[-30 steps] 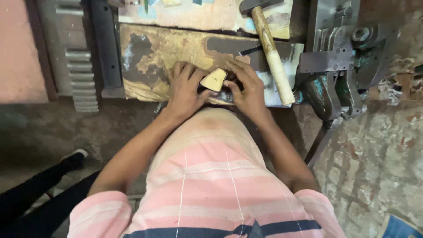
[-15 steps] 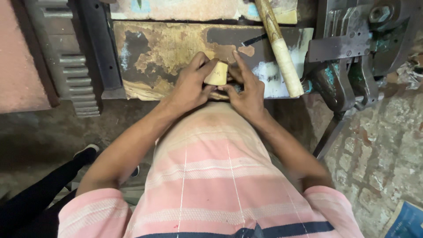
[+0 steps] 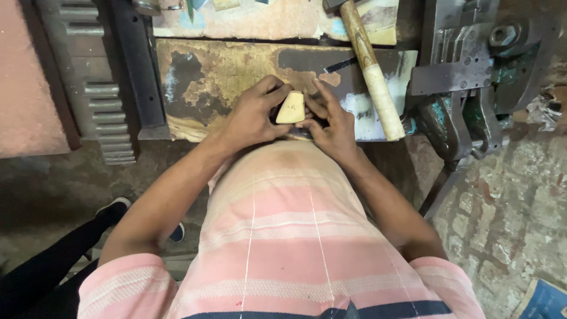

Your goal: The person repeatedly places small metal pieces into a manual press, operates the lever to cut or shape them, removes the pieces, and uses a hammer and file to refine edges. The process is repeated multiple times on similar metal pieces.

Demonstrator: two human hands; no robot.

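Observation:
A small pale wooden wedge-shaped block (image 3: 291,108) is held between both hands just above the near edge of a worn workbench (image 3: 224,82). My left hand (image 3: 254,113) grips its left side with the fingers curled around it. My right hand (image 3: 332,121) holds its right side, fingers spread along the block's edge. Something dark sits under the block between the hands; I cannot tell what it is. A hammer with a wooden handle (image 3: 371,66) lies on the bench just right of my right hand.
A heavy metal vise (image 3: 466,88) is fixed at the bench's right end. A toothed metal rack (image 3: 97,82) lies at the left. Another person's dark-trousered leg and shoe (image 3: 112,208) are at the lower left. A blue object (image 3: 543,298) lies on the paved floor.
Both hands have stayed on the wooden block at the bench edge. The block has turned slightly so its broad pale face points up. The view has shifted a little.

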